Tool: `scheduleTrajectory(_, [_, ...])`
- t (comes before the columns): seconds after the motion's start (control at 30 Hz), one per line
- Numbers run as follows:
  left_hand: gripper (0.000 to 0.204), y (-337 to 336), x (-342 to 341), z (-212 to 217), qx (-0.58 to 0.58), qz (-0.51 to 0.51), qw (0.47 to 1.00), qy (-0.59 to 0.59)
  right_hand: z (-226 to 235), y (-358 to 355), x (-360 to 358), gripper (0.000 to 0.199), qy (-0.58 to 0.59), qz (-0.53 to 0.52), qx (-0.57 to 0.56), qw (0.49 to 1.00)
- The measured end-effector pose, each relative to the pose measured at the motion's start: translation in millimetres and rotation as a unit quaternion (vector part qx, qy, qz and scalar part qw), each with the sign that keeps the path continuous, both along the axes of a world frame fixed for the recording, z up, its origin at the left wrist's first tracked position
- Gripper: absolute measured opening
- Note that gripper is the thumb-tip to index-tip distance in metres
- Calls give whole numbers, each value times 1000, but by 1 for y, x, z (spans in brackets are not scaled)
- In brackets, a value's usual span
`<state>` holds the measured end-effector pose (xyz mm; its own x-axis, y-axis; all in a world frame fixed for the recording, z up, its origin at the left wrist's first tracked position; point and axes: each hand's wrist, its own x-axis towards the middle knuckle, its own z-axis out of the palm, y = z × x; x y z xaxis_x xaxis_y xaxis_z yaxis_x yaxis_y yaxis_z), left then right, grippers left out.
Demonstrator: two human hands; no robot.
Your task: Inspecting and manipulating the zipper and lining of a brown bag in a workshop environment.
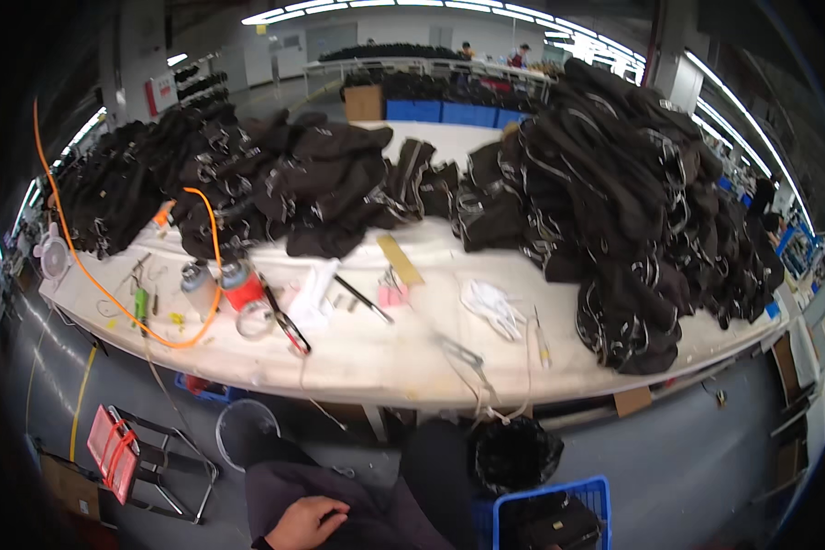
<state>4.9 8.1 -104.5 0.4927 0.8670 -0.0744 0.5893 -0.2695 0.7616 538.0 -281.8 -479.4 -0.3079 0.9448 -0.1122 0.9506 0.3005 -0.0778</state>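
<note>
My left hand [307,524] rests on my dark-clothed lap at the lower edge, its fingers loosely bent and a little apart with nothing between them. My right hand is out of view. In front of me, on the pale-covered table [376,371], lie blurred metal scissors [463,351] near the front edge. A white glove [492,307] is behind them, with a thin pointed tool [543,341] to its right. A black pen-like stick [364,300], a pink pad [393,294] and a tan strip [400,260] lie near the middle.
Black garments with light trim form a left heap [293,179] and a taller right heap [605,183]. Bottles [240,286], an orange hose [202,341] and a green-handled tool [141,305] occupy the table's left. A folding stool [147,463], black-lined bin [515,454] and blue crate [605,502] stand below.
</note>
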Motion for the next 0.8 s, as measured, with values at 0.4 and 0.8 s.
scheduleTrajectory(0.4, [15,12,-4,24,37,70,993,-84,499,351,-141,29,469,-51,-128,873])
scheduleTrajectory(0.8, [14,23,-35,15,4,198,976,-94,505,777,-241,95,462,-220,56,857])
